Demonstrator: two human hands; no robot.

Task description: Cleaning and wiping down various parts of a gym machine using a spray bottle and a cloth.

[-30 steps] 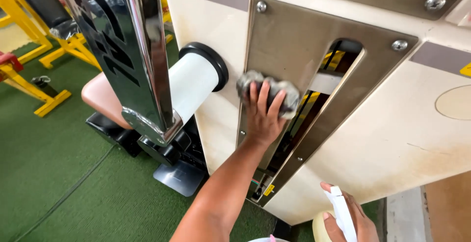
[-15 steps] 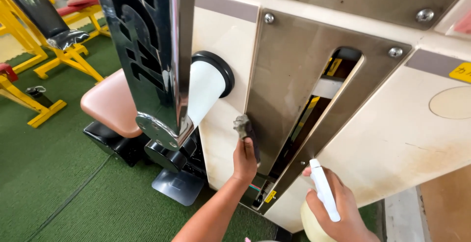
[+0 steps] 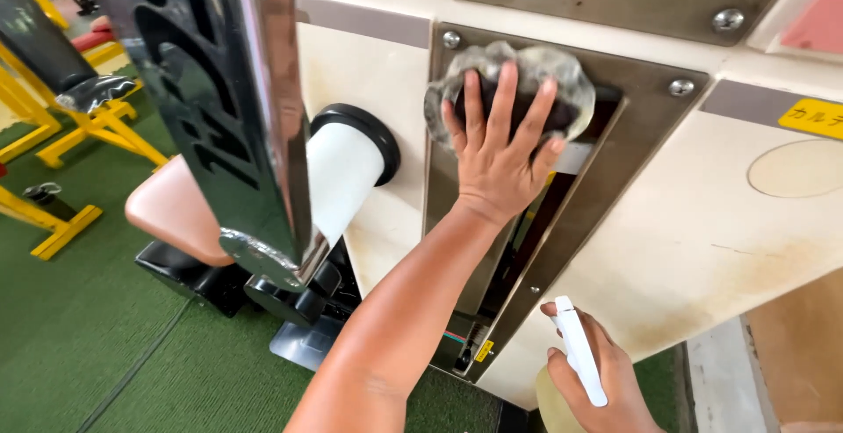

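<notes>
Head view: green turf floor [image 3: 97, 345], yellow frames behind, cream machine casing [image 3: 702, 240] — left hand [image 3: 500, 156], fingers spread, presses a grey cloth [image 3: 527, 68] flat on the steel plate [image 3: 457, 178]; right hand [image 3: 606, 380] wraps a white spray bottle [image 3: 575, 358].

The person is showing two bare arms in the head view. The left hand [image 3: 498, 156] and long forearm are wearing no glove, sleeve, watch or ring. The right hand [image 3: 606, 389] is looking bare too, though it is partly cut off.
</notes>
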